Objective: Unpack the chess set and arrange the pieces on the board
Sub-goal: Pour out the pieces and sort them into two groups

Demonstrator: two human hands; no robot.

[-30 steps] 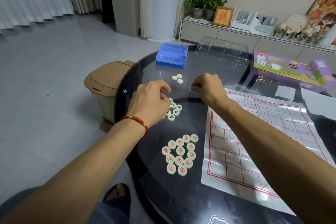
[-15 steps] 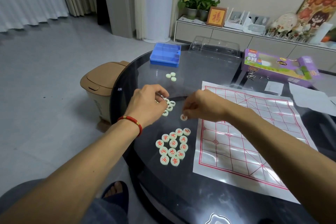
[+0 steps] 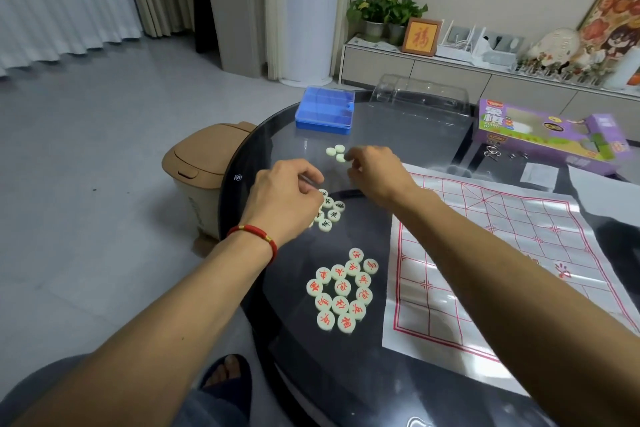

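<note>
Right hand (image 3: 372, 172) fingers curled, tips at nearest of three blank-faced pieces (image 3: 335, 152); actual pinch cannot tell. Left hand (image 3: 287, 199) curled over black-lettered pieces (image 3: 330, 213), whether holding one cannot tell. Red-lettered pieces (image 3: 343, 289) clustered nearer on table (image 3: 346, 385), just left of paper board (image 3: 502, 253). Blue case (image 3: 325, 109), purple box (image 3: 547, 132) at far edge.

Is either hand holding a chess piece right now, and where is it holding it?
It cannot be told. The right hand has curled fingertips at the blank pieces, and the left hand curls over the dark-lettered pieces, but any grip is hidden.
</note>
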